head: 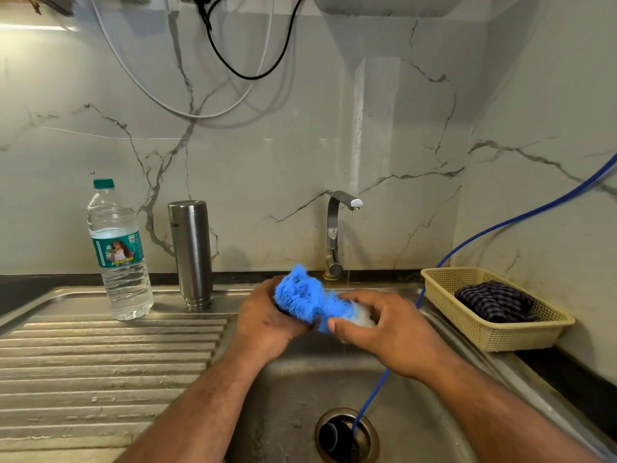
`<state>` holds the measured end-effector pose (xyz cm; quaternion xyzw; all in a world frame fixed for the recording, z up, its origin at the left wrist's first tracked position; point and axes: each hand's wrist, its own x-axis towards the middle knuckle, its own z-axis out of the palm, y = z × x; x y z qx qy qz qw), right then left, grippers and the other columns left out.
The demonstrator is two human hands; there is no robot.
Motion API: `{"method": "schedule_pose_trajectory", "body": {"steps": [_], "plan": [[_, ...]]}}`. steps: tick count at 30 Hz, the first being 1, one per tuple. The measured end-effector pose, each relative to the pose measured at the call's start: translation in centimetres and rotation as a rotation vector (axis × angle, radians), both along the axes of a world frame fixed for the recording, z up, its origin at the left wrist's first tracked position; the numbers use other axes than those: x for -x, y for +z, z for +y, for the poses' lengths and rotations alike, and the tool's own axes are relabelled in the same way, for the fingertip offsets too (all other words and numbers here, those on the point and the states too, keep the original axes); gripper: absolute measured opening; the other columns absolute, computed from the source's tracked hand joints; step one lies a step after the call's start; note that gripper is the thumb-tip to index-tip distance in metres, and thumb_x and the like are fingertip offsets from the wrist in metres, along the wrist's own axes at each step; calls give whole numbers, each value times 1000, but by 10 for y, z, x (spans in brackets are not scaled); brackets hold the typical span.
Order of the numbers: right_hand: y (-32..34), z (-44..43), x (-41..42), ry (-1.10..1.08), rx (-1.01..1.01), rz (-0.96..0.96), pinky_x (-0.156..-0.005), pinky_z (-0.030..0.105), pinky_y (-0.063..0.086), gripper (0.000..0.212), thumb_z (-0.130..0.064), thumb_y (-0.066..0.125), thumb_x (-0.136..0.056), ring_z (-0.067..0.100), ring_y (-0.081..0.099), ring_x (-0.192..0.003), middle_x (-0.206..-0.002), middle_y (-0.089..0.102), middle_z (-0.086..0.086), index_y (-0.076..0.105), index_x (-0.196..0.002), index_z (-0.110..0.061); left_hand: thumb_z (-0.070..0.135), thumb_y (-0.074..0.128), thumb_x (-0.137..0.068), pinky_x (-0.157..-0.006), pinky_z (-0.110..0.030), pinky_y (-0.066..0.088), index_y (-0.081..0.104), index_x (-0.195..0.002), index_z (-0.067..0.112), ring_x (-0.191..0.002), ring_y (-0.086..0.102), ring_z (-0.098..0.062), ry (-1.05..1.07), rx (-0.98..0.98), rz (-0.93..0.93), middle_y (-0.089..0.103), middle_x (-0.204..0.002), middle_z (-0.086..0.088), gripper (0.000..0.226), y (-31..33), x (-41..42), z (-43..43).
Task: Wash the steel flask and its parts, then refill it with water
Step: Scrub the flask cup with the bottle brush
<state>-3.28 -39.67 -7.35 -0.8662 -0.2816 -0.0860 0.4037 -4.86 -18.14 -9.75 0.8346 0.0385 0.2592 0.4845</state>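
Below the tap (pixel 334 235), left grip (pixel 267 320) is clutching a dark part (pixel 281 309), right grip (pixel 384 332) pinching the scrubber (pixel 305 297), scrubbing; rinsing likely next.

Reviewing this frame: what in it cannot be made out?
- Head view: the dark part gripped in the left hand; the blue scrubber, pinched by the right hand, covers all but an edge.
- Head view: inside of the steel flask; it stands mouth down on the drainboard.
- Head view: end of the blue hose; it drops into the drain.
- Head view: white appliance at the top; cut off by the frame edge.
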Motion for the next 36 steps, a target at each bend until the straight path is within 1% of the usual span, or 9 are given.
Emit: {"method": "schedule_pose_trajectory", "body": {"steps": [3, 8, 13, 18, 23, 27, 31, 33, 36], "plan": [[3, -5, -3, -160, -57, -62, -67, 14, 49, 41, -59, 73, -83, -6, 65, -84, -97, 72, -21, 70, -120, -41, 24, 97, -59, -77, -24, 60, 66, -113, 33, -89, 69, -3, 4, 0, -15, 73, -99, 12, 63, 2, 2, 0], [1, 5, 6, 14, -20, 40, -61, 10, 48, 32, -53, 74, -87, -9, 65, -83, -95, 72, -19, 68, -117, -43, 18, 95, -65, -72, -17, 56, 68, -107, 30, -91, 70, -2, -41, -37, 35, 74, -96, 10, 51, -1, 5, -6], [7, -6, -4, -180, -45, 2, -65, 24, 56, 25, -50, 70, -87, 0, 68, -76, -89, 73, -16, 73, -109, -39, 24, 96, -63, -69, -11, 54, 63, -112, 36, -89, 68, 0, -45, -35, 9, 71, -100, 13, 61, 4, 7, -9], [4, 2, 2, -39, -40, 45, -55, 15, 46, 30, -51, 71, -89, -5, 64, -66, -87, 74, -13, 73, -115, -36, 20, 92, -68, -64, -5, 47, 63, -109, 34, -89, 66, 4, -82, -91, 24, 71, -96, 15, 52, -1, 9, -15], [10, -11, -4, -169, -26, 10, -61, 17, 46, 27, -53, 68, -90, -1, 65, -71, -84, 71, -15, 73, -110, -36, 23, 97, -61, -71, -13, 54, 61, -114, 36, -91, 67, -2, -59, -84, -1, 69, -102, 13, 64, 3, 8, -6], [6, 1, 3, -45, -10, 38, -49, 13, 40, 26, -52, 71, -89, -4, 58, -57, -75, 68, -12, 74, -109, -35, 19, 93, -66, -68, -6, 50, 65, -110, 32, -88, 66, 7, -103, -125, 28, 72, -95, 14, 54, -3, 8, -13], [15, -16, -2, -194, 108, 0, -61, 21, 51, 32, -59, 67, -86, 2, 66, -73, -89, 70, -14, 69, -110, -38, 26, 97, -60, -78, -21, 60, 65, -115, 37, -94, 70, -3, -54, -38, 1, 72, -103, 12, 64, 4, 6, 1], [12, -13, -1, -200, 94, -18, -62, 20, 50, 42, -64, 64, -86, 1, 65, -76, -93, 70, -14, 69, -116, -35, 24, 97, -61, -75, -17, 57, 64, -113, 36, -92, 69, -4, -64, -72, 18, 71, -102, 12, 63, 3, 7, -2], [8, -2, 5, -86, 100, 3, -52, 15, 42, 36, -60, 67, -87, -2, 61, -67, -86, 70, -11, 71, -110, -33, 16, 94, -66, -64, -8, 50, 68, -105, 30, -84, 70, -2, -118, -103, 61, 73, -91, 11, 49, -2, 8, -15]]}}
